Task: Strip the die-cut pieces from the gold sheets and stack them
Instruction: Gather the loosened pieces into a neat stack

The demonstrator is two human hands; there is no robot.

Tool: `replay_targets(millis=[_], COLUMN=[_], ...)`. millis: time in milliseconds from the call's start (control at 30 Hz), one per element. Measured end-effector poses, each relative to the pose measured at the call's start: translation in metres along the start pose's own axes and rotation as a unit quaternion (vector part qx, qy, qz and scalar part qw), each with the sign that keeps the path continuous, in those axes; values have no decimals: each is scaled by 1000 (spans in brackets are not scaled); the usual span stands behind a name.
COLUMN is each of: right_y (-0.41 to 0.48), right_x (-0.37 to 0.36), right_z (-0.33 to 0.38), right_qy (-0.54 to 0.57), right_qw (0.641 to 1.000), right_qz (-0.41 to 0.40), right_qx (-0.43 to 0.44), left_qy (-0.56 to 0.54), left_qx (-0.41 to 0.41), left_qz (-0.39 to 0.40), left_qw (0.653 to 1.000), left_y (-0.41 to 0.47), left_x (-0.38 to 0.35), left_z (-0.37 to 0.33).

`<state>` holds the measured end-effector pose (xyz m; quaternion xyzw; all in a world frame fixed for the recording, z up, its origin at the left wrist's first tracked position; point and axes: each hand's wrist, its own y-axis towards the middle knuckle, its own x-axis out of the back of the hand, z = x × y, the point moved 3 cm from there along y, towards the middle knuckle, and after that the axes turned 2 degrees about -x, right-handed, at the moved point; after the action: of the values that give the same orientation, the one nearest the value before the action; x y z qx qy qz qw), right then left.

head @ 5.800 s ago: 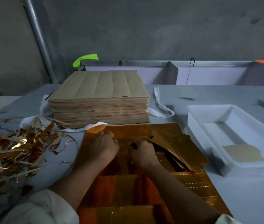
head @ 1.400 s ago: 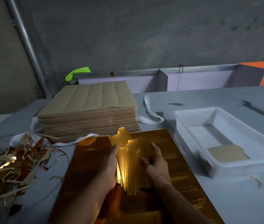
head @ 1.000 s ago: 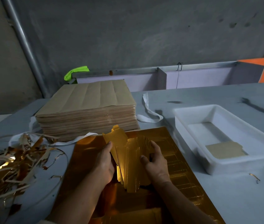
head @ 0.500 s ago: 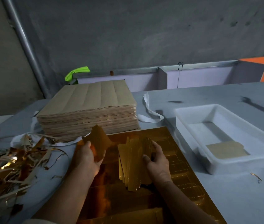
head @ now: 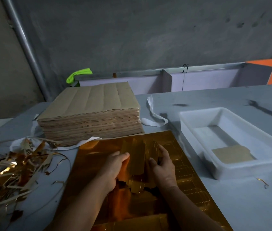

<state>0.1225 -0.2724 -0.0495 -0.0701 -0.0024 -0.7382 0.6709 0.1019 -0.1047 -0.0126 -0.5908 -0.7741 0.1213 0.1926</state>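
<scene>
Scrap strips [head: 12,167], gold and brown, are heaped at far L of the grey table [head: 231,205]. Behind, centre-L: tall stack of brown sheets [head: 90,117], with a white strap [head: 155,117] lying by its R corner. Gold sheet [head: 90,164] lies flat on the table just in front of the stack, with perforated outlines visible on its R part. Over this sheet, both hands are on one bundle of die-cut pieces [head: 137,157], held on edge, approx. upright. Cannot tell if its lower end touches the sheet. L hand [head: 113,167]: fingers curled onto bundle's L side, grasping it. R hand [head: 163,167]: thumb in front, fingers behind, clamped on bundle's R side. R of the sheet: white plastic tray [head: 231,169], one cut piece [head: 233,154] lying flat inside, brown side up, at its near end.
</scene>
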Motion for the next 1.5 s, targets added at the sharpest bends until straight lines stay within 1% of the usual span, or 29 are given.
replay_targets(millis=[67,167,233,333,433,567,633,700,767,900,1000,1067,1133,1233,1300,1367,1500], right_y=[1,1,1,1,1,1,-1,-3,-6,-14,-16,-18,-19,-22,-24,-24,-25], right_x=[1,2,2,1,1,3,2,2,1,-3,-3,-3,-3,-5,-6,-7,-6], right_z=[-1,-1,0,-1,-2,-2,-1,2,5,7,9,12,13,16,20,21,21], right_qy=[9,0,3,13,38,81,91,75,68,83,85,62,47,18,-9,-30,-26], right_qw=[1000,1000,1000,1000,999,996,995,996,996,994,993,994,994,993,991,989,990], right_qz=[-6,-12,-13,-14,-12,0,14,23,29,51,57,51,48,59,70,75,77], right_qx=[2,14,17,16,20,32,32,39,48,58,58,71,83,99,115,120,111], left_qy=[41,76,82,74,25,-7,-12,-3,-3,-78,-123,-117,-96,-71,-75,-75,-54], left_qx=[-15,-62,-91,-118,-108,-42,-18,-12,-21,-51,-84,-114,-135,-135,-128,-131,-155], left_qz=[-1,24,27,4,0,-3,26,59,66,51,16,0,3,1,-3,9,48], left_qw=[999,995,992,990,994,999,999,998,998,994,989,987,986,988,989,989,985], left_y=[-1,-2,-2,-1,0,3,5,4,4,0,-5,-6,-9,-9,-10,-10,-11], left_x=[-5,-13,-15,-16,-15,-15,-15,-15,-16,-12,-5,-1,-1,-6,-10,-12,-12], left_z=[3,6,6,6,4,5,6,6,6,-3,-14,-17,-16,-6,0,1,0])
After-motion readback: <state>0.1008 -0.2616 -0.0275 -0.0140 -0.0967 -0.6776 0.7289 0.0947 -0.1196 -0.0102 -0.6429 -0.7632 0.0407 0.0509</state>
